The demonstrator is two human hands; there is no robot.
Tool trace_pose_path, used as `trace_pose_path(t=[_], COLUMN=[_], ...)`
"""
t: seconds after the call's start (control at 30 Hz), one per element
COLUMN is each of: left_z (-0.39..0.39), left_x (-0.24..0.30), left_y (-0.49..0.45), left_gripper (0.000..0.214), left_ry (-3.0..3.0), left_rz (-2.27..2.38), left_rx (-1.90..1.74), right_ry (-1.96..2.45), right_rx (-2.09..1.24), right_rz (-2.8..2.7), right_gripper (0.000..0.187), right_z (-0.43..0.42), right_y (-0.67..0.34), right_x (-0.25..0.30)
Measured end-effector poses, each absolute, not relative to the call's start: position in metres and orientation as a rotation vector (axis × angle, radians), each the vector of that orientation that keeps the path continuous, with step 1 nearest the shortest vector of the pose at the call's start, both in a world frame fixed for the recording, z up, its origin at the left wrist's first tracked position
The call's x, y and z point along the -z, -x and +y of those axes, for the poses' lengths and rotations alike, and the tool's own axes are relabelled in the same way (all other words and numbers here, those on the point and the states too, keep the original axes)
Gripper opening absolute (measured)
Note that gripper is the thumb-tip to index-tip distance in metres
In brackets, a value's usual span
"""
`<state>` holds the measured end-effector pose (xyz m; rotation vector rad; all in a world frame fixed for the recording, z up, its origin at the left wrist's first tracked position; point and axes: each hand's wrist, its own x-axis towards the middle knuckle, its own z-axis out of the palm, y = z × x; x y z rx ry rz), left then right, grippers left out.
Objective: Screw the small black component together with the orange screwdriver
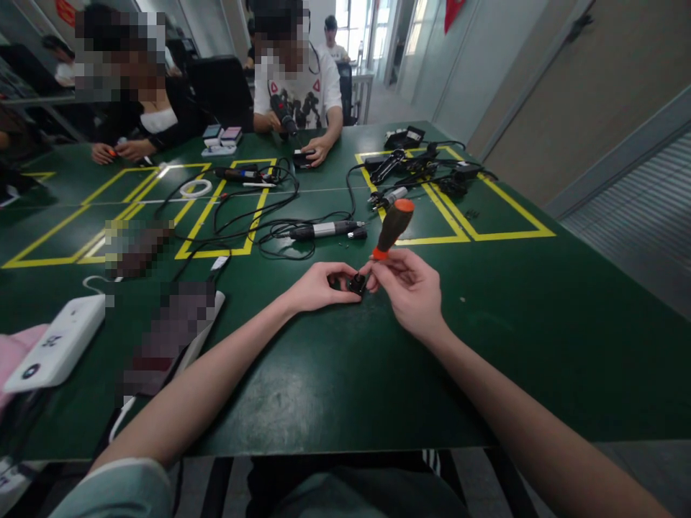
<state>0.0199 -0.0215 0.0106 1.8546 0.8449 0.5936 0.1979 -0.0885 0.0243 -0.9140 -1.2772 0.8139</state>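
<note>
Between the thumb and fingers of my left hand is a small black part, held just above or on the green table; I cannot tell which. My right hand grips a screwdriver low on its black and orange handle, which tilts up and to the right. Its tip is hidden by the fingers, close beside the black part. Beyond both hands lies a grey and black electric screwdriver with a coiled cable.
Black parts and cables lie at the back right. A white power bank and a blurred phone-like device lie to the left. Across the green table, a person in a white shirt holds a power tool.
</note>
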Motion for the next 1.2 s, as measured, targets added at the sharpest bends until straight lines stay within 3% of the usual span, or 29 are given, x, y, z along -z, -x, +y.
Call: trace_pose_path(t=[0.33, 0.57, 0.7, 1.2], left_z=[-0.023, -0.018, -0.017, -0.022], left_x=[-0.01, -0.011, -0.008, -0.008], left_y=[-0.017, -0.013, -0.016, -0.017], left_gripper=[0.045, 0.026, 0.033, 0.03], left_ry=[-1.832, -1.771, -1.789, -1.787], left_rz=[0.862, 0.812, 0.822, 0.846], left_rx=[-0.593, -0.604, -0.62, -0.595], right_ry=[0.893, 0.904, 0.883, 0.856], right_rx=[-0.867, -0.907, -0.896, -0.957], right_rz=[-1.336, -1.214, -1.296, -1.303], right_gripper=[0.019, 0.018, 0.016, 0.017], right_z=[-0.089, -0.088, -0.089, -0.09], right_y=[-0.199, -0.197, -0.197, -0.2], right_x=[-0.027, -0.019, -0.024, -0.022])
